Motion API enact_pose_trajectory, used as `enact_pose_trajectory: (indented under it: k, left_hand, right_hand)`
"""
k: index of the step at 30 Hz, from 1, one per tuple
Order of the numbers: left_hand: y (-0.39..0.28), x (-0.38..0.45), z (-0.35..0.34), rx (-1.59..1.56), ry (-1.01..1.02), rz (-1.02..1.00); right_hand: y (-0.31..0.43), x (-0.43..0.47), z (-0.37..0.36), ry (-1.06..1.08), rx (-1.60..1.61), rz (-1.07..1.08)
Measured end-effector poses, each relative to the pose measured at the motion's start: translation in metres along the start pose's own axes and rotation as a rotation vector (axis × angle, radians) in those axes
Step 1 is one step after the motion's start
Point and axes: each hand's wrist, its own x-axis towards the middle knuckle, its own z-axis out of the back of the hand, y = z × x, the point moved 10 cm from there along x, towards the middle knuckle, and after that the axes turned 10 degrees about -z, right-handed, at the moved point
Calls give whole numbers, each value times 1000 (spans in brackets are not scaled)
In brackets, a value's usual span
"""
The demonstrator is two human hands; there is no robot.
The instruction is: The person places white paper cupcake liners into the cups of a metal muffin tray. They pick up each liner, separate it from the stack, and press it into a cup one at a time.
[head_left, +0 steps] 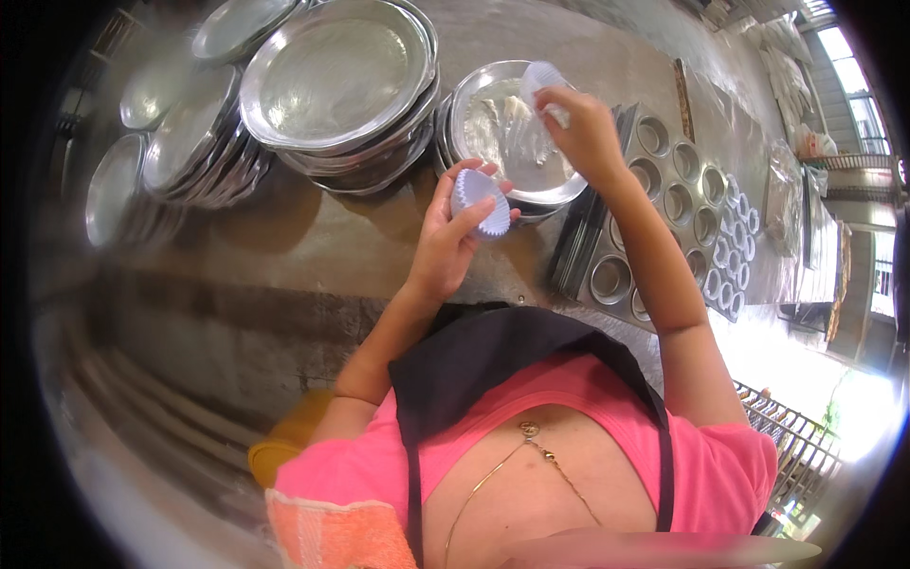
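A white paper baking-cup stack [475,195] rests in my left hand [449,242], its pleated edge between thumb and fingers. Pinched in the fingertips of my right hand [579,128] is a single thin paper cup [542,77], raised over the far rim of a round metal pan [473,153]. Smears of a pale, greasy substance [522,124] coat the inside of that pan. Beneath my right forearm lies a metal muffin tray [679,203] with round wells, atop a stack of similar trays. My forearm hides some of its wells.
Tall stacks of round metal pans [338,78] stand left of the greased pan, with more pan stacks [192,135] further left. Another tray [732,249], lined with white paper cups, sits right of the muffin tray. Clear plastic [782,195] lies beyond on the metal table [341,256].
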Motion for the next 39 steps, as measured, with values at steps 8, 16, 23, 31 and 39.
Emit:
enact_pose_trajectory:
  k: [8, 16, 23, 31, 39]
  left_hand:
    - [3, -4, 0, 22, -9, -11]
    - [3, -2, -1, 45, -1, -31]
    - [4, -1, -2, 70, 3, -55]
    - [4, 0, -3, 43, 11, -59]
    - [9, -1, 1, 1, -40, -21]
  right_hand:
    - [-8, -17, -28, 75, -134, 82]
    - [-6, -27, -43, 12, -403, 181]
    - [-6, -23, -50, 83, -327, 241]
    - [8, -37, -40, 313, -141, 195]
    - [-57, -34, 10, 660, 1331, -549]
